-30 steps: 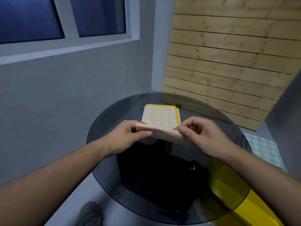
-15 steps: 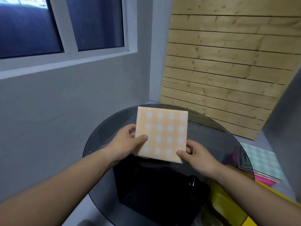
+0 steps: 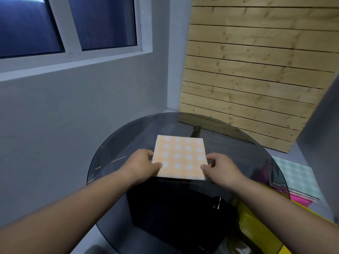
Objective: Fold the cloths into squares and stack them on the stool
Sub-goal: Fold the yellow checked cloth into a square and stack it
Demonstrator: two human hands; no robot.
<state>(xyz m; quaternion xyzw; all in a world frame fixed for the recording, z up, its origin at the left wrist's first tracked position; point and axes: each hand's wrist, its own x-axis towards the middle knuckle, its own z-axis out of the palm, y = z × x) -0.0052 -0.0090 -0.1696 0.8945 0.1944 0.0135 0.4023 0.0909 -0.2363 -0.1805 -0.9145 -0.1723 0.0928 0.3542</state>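
Folded orange checked cloth [image 3: 180, 158] is seen mid glass surface [image 3: 113, 162], its near-left corner pinched by left hand [image 3: 141, 165] and near-right corner by right hand [image 3: 222, 169]; judged light and limp, so layers are best gripped together at both corners.

Plain home room corner: grey walls [image 3: 73, 116], window [image 3: 102, 22], round glass table [image 3: 128, 143], pine slat panel [image 3: 256, 70].

The folded cloth [image 3: 180, 157] lies at the middle of the round table [image 3: 113, 154]. The left hand [image 3: 141, 166] holds its left edge and the right hand [image 3: 220, 169] its right edge. A stack of cloths [image 3: 297, 176] lies right of the table, with a plank wall [image 3: 256, 70] behind.
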